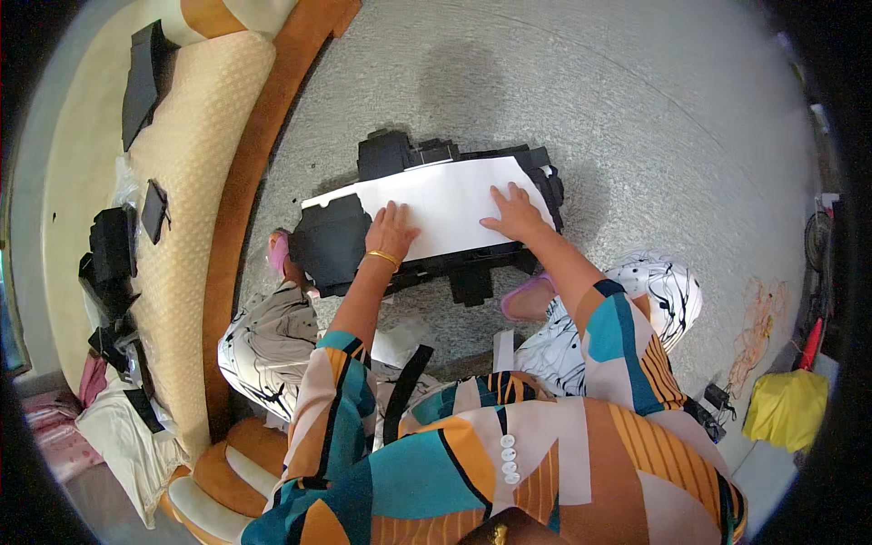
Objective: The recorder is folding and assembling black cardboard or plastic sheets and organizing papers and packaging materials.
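A white sheet (442, 202) lies across a stack of flat black die-cut pieces (383, 154), which look like cardboard. My left hand (391, 232) rests flat on the sheet's left part, fingers spread. On its right part lies my right hand (517, 214), its fingers apart as well. Neither hand grips anything. A black panel (332, 238) is at the sheet's left end, beside my left hand. Black flaps stick out beyond the sheet on several sides. How thick the stack is, I cannot tell.
A cream padded sofa (204, 136) with a wooden edge (238, 195) runs along the left, with black pieces (111, 245) on it. My feet in pink slippers (527, 297) flank the stack. At right are a yellow bag (787, 411) and tangled orange string (761, 318).
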The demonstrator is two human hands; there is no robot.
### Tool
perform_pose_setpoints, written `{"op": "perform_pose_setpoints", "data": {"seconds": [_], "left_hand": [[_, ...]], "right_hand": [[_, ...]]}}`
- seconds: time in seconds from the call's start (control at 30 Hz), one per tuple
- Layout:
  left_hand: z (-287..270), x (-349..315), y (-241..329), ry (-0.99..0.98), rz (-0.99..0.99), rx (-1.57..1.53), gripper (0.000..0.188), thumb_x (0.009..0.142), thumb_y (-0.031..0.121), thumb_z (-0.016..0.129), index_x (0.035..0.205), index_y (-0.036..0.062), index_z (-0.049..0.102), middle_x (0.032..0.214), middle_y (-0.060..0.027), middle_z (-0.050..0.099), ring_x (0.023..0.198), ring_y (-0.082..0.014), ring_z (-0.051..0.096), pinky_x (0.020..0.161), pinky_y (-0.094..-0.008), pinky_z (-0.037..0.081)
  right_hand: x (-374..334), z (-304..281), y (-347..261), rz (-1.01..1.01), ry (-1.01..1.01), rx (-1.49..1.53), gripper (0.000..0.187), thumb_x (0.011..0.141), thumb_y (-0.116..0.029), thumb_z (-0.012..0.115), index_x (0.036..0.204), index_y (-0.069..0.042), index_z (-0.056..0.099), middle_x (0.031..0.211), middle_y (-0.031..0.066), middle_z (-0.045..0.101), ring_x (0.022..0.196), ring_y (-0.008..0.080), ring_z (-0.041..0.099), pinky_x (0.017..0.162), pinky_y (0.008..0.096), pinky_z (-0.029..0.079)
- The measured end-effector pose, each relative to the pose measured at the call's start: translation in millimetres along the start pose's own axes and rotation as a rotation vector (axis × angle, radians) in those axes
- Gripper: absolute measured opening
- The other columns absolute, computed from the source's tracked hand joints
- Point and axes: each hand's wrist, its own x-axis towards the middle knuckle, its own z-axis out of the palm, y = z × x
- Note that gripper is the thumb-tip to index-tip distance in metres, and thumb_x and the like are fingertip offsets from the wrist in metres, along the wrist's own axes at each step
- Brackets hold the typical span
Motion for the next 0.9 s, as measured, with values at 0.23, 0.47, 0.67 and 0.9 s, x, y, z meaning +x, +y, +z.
{"op": "perform_pose_setpoints", "data": {"seconds": [0.23,0.47,0.67,0.9], "left_hand": [[-5.5,2.7,23.1,-0.173,-0.047,0.224,0.099,0.061,0.056,0.068,0.132,0.0,0.027,0.132,-0.0307,0.029,0.123,-0.0408,0.03,0.102,-0.0383,0.028],[16.4,11.4,26.0,-0.154,0.027,0.326,0.111,0.057,0.058,0.069,0.136,-0.0008,0.017,0.13,-0.0382,0.024,0.123,-0.0489,0.023,0.104,-0.0471,0.019],[22.0,14.4,20.5,-0.172,-0.013,0.273,0.109,0.055,0.057,0.068,0.134,-0.0015,0.021,0.129,-0.0388,0.025,0.124,-0.0481,0.023,0.105,-0.0499,0.014],[31.7,11.8,32.5,-0.11,-0.079,0.147,0.108,0.055,0.052,0.073,0.136,0.0025,0.021,0.134,-0.0345,0.019,0.126,-0.0452,0.02,0.106,-0.0458,0.019]], "right_hand": [[-3.1,20.1,4.7,-0.013,0.033,0.034,0.098,0.063,-0.042,0.074,0.139,-0.017,0.018,0.142,0.0221,0.011,0.129,0.0426,0.014,0.093,0.0561,0.034],[-1.3,20.9,0.9,0.056,0.038,0.041,0.099,0.062,-0.034,0.076,0.139,-0.017,0.016,0.143,0.0207,0.007,0.131,0.0417,0.01,0.09,0.0617,0.033],[6.4,45.7,13.6,-0.032,0.167,0.103,0.103,0.059,-0.03,0.078,0.139,-0.016,0.016,0.144,0.0198,0.007,0.132,0.0393,0.008,0.099,0.0559,0.024],[-6.4,25.9,12.1,0.02,0.079,0.002,0.102,0.061,-0.027,0.077,0.139,-0.014,0.013,0.143,0.0232,0.004,0.13,0.0441,0.009,0.1,0.0526,0.026]]}}
